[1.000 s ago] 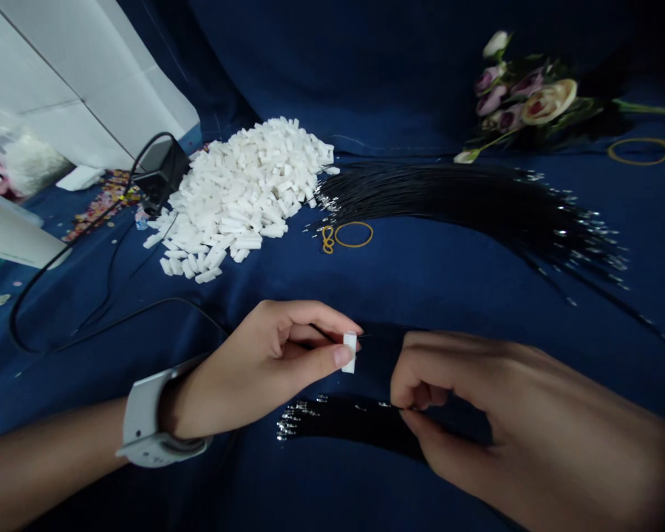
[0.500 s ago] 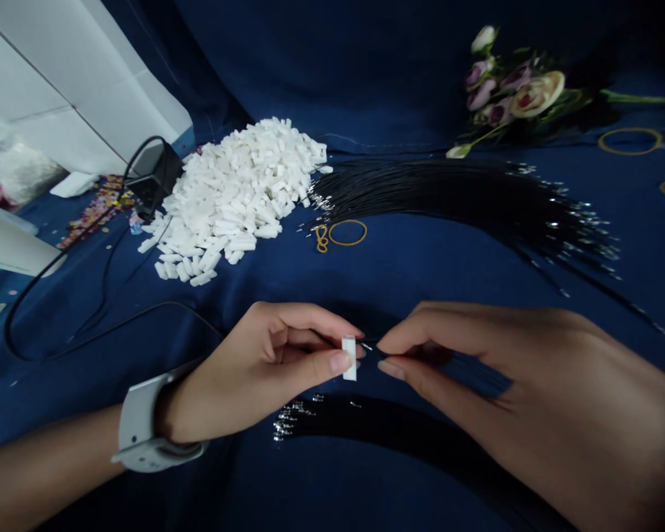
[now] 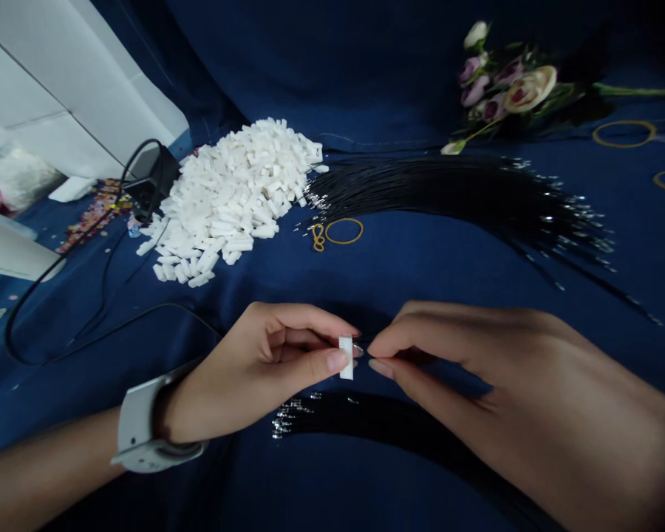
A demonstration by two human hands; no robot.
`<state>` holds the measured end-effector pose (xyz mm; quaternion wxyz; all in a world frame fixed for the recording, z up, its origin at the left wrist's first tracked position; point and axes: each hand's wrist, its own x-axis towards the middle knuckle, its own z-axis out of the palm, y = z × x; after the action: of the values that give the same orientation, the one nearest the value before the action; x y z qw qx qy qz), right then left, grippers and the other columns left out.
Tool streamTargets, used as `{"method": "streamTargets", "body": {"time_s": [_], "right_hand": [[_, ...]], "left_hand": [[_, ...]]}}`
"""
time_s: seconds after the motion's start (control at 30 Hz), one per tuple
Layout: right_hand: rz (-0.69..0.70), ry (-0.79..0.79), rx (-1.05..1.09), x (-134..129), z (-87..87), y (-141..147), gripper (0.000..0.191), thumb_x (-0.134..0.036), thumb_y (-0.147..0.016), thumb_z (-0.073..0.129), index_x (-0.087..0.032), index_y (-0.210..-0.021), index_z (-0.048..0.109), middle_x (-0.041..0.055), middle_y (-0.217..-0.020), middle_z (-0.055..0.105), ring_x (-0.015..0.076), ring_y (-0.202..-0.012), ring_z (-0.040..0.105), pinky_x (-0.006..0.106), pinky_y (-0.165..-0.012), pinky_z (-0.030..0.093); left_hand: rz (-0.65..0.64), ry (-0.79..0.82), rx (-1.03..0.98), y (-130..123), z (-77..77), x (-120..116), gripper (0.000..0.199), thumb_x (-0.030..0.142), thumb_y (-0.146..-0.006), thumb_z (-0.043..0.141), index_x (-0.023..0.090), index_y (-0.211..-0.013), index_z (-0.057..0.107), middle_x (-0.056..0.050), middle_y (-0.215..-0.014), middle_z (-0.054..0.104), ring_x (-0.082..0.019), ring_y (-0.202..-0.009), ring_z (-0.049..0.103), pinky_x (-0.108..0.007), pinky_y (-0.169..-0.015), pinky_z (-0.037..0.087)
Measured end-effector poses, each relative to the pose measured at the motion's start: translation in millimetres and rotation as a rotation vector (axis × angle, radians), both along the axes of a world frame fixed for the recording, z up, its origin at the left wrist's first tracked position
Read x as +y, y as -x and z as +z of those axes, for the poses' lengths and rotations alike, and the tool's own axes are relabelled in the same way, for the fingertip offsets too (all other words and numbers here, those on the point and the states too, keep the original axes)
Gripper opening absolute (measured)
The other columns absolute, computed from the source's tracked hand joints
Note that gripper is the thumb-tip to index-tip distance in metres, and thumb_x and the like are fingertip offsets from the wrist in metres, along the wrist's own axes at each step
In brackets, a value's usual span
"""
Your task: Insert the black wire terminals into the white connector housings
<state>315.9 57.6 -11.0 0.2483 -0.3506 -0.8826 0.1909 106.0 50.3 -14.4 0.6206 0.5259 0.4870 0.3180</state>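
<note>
- Navy-blue cloth-covered counter (image 3: 399, 273)
- Heap of small white plastic connector housings (image 3: 227, 207)
- Fanned bundle of thin black wires (image 3: 454, 188) with metal tips
- Yellow rubber bands (image 3: 343, 219)
- Pink-and-cream artificial flowers (image 3: 510, 92)

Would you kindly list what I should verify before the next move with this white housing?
Left hand grips the white connector housing upright: ok.
Right hand pinches a wire end: cannot tell, too small to see.
Metal terminal lined up with the housing: cannot tell.
Pile of white housings sits apart from both hands: ok.
Black wire bundle lies apart from both hands: ok.
</note>
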Motion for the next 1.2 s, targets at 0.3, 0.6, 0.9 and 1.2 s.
{"method": "streamTargets", "body": {"time_s": [0.3,0.6,0.9,1.2], "right_hand": [[-0.036,-0.074,-0.096,-9,-6.4,-3,0.025,-0.008,-0.091,0.041,-0.023,-0.091,0.061,-0.0004,-0.081,0.061,0.0127,-0.055,0.055,0.028,-0.043,0.038],[-0.016,-0.057,-0.084,-7,-5.5,-2,0.027,-0.001,-0.087,0.040,-0.020,-0.089,0.059,0.0011,-0.084,0.057,0.0134,-0.062,0.053,0.029,-0.050,0.041],[0.031,-0.135,-0.016,-9,-9.8,6,0.025,0.004,-0.085,0.039,-0.019,-0.084,0.049,-0.0008,-0.077,0.050,0.0127,-0.067,0.047,0.027,-0.055,0.038],[0.024,0.061,0.107,-4,-12.4,5,0.019,-0.003,-0.091,0.042,-0.019,-0.084,0.050,-0.0043,-0.074,0.054,0.0071,-0.063,0.051,0.021,-0.053,0.038]], "left_hand": [[-0.007,0.000,0.017,-2,-0.3,1,0.010,0.017,-0.080,0.075,0.020,-0.089,0.077,-0.001,-0.084,0.081,-0.013,-0.078,0.075,-0.017,-0.071,0.057],[-0.032,0.006,0.004,-2,1.2,-1,0.010,0.016,-0.082,0.073,0.020,-0.091,0.077,0.001,-0.085,0.081,-0.009,-0.077,0.073,-0.012,-0.072,0.055],[-0.012,0.033,0.139,-5,2.8,0,0.014,0.018,-0.074,0.077,0.017,-0.088,0.078,-0.002,-0.080,0.079,-0.016,-0.076,0.073,-0.020,-0.068,0.056],[-0.082,-0.004,0.229,-7,5.6,-1,0.016,0.022,-0.082,0.068,0.015,-0.093,0.077,-0.005,-0.082,0.078,-0.018,-0.077,0.072,-0.024,-0.070,0.054]]}}
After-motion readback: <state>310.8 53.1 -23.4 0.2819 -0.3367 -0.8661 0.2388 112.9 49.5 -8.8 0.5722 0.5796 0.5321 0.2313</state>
